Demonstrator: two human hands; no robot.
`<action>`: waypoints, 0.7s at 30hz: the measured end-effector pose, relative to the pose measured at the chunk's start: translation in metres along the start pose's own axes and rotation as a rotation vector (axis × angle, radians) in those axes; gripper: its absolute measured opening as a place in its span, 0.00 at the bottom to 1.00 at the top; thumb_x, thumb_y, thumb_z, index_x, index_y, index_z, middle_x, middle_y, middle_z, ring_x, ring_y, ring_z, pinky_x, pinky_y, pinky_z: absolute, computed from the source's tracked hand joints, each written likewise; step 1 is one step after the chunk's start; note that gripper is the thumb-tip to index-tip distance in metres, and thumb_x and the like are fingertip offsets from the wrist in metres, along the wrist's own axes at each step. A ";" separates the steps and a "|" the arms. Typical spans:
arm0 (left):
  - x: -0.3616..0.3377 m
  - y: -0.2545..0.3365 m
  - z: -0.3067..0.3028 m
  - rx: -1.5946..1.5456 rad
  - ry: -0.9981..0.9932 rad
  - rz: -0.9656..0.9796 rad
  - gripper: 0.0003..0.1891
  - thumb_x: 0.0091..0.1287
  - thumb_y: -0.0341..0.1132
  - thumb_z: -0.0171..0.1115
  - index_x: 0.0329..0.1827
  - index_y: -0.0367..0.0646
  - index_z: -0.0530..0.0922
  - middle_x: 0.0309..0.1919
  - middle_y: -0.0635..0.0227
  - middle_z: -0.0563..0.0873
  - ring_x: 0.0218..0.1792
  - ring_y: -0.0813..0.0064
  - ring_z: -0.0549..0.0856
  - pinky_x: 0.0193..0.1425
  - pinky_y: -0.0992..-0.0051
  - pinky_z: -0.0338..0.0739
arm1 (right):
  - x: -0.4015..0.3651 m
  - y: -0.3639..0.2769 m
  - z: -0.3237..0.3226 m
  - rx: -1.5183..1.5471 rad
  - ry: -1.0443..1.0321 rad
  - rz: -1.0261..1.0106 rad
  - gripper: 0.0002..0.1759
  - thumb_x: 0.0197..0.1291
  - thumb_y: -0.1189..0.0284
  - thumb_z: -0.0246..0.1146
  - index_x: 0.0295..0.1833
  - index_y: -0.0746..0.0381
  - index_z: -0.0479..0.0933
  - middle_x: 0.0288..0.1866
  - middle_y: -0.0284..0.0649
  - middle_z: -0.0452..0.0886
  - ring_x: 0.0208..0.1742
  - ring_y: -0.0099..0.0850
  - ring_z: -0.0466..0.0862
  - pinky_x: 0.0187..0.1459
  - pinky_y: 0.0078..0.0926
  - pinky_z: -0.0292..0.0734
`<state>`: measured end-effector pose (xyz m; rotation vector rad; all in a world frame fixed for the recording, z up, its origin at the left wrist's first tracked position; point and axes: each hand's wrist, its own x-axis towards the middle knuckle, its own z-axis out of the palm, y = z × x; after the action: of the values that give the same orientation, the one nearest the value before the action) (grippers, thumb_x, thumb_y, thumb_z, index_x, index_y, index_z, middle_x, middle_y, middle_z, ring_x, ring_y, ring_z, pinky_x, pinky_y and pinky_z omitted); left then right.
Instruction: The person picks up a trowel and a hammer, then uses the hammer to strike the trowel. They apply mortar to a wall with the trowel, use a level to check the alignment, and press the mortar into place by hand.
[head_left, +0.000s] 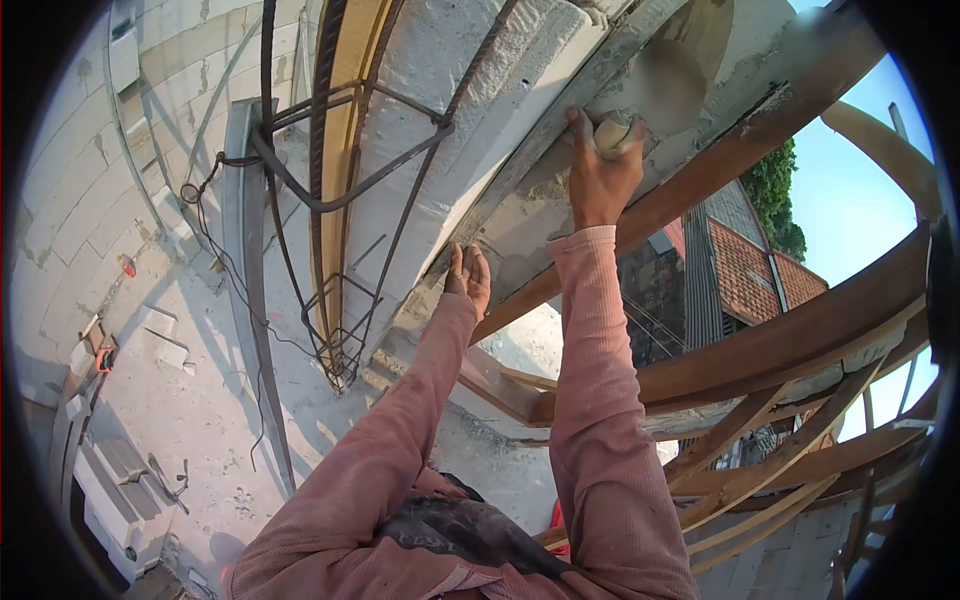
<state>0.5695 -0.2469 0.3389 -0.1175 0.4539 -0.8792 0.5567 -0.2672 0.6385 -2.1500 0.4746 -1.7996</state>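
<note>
My right hand (606, 175) is closed around the pale, rounded handle of a trowel (613, 130). The trowel's tan blade (708, 38) reaches up along the grey plastered wall surface (545, 185), partly lost in a blur. Lower and to the left, my left hand (468, 272) has its fingers stretched up, with nothing visible in them. Its fingertips are right at the lower edge of that grey surface, beside the white block wall (440, 160). Both forearms are in dusty pink sleeves.
A rebar cage (318, 200) with a yellowish board rises left of my hands. Brown timber beams (700, 170) cross on the right, with tiled roofs (745, 270) beyond. Blocks (125, 490) and debris lie on the dusty floor (220, 420) at lower left.
</note>
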 end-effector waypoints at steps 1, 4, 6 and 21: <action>0.004 0.001 -0.003 0.018 0.013 0.009 0.38 0.64 0.47 0.80 0.72 0.39 0.73 0.65 0.64 0.83 0.61 0.74 0.85 0.59 0.80 0.89 | -0.001 -0.002 0.000 0.006 0.008 -0.014 0.24 0.61 0.66 0.78 0.50 0.65 0.72 0.39 0.46 0.89 0.39 0.39 0.90 0.47 0.34 0.82; 0.004 0.004 -0.006 -0.018 0.002 0.001 0.29 0.66 0.44 0.78 0.66 0.41 0.78 0.63 0.65 0.84 0.57 0.74 0.87 0.56 0.77 0.91 | 0.000 -0.011 -0.004 -0.030 -0.007 0.084 0.23 0.61 0.66 0.78 0.50 0.66 0.72 0.39 0.48 0.89 0.40 0.41 0.91 0.46 0.35 0.82; 0.012 0.008 -0.012 -0.085 -0.007 -0.066 0.26 0.66 0.43 0.78 0.64 0.42 0.80 0.62 0.64 0.85 0.56 0.74 0.88 0.55 0.76 0.91 | -0.001 -0.016 -0.002 -0.004 -0.004 0.135 0.24 0.61 0.66 0.77 0.51 0.67 0.72 0.38 0.48 0.89 0.40 0.42 0.91 0.45 0.36 0.82; -0.021 0.010 0.016 0.117 0.040 -0.138 0.27 0.74 0.49 0.68 0.65 0.36 0.77 0.59 0.59 0.87 0.50 0.68 0.90 0.57 0.70 0.91 | -0.001 -0.018 0.004 -0.060 0.061 0.174 0.25 0.60 0.67 0.78 0.52 0.68 0.74 0.39 0.52 0.89 0.39 0.47 0.91 0.44 0.37 0.82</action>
<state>0.5714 -0.2256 0.3575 -0.0241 0.4338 -1.0435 0.5613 -0.2507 0.6452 -2.0262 0.7155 -1.7797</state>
